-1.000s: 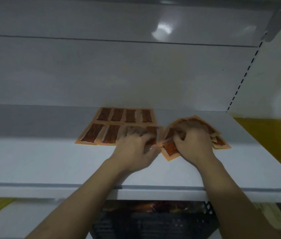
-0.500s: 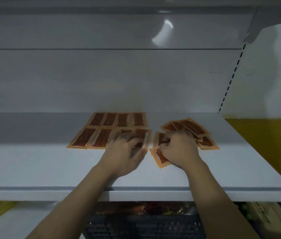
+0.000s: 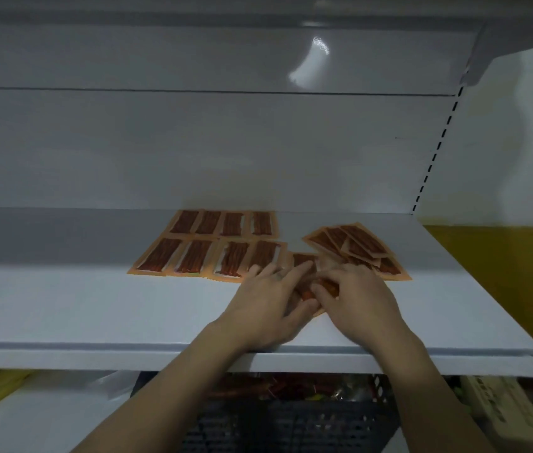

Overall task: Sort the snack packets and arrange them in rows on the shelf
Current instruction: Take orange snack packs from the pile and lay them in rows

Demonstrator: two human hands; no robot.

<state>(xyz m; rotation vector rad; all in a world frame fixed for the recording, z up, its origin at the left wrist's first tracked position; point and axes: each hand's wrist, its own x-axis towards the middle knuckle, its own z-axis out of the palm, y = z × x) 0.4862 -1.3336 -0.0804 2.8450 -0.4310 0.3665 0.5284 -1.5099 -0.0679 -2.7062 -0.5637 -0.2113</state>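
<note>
Below the shelf edge sits a dark slotted crate (image 3: 291, 420) holding reddish goods, too dim to make out. Above it both forearms reach over the front lip of the white shelf (image 3: 95, 305). The left hand (image 3: 268, 302) lies palm down, its fingers nearly straight and close together, the tips resting on the far end of a loose packet (image 3: 325, 284). Its thumb sits at the packet's near edge; whether it grips cannot be told. The right hand (image 3: 360, 299) is just beside it, fingers bent, their tips pinching the same packet from the right, so the packet lies between the two hands and mostly under them. Beyond the left fingertips runs the front row (image 3: 209, 259) of four orange packets, edges touching, and behind it the back row (image 3: 225, 223) of four more. Past the right hand is a fanned, overlapping heap (image 3: 353, 246). The grey back panel (image 3: 193, 142) rises behind.
</note>
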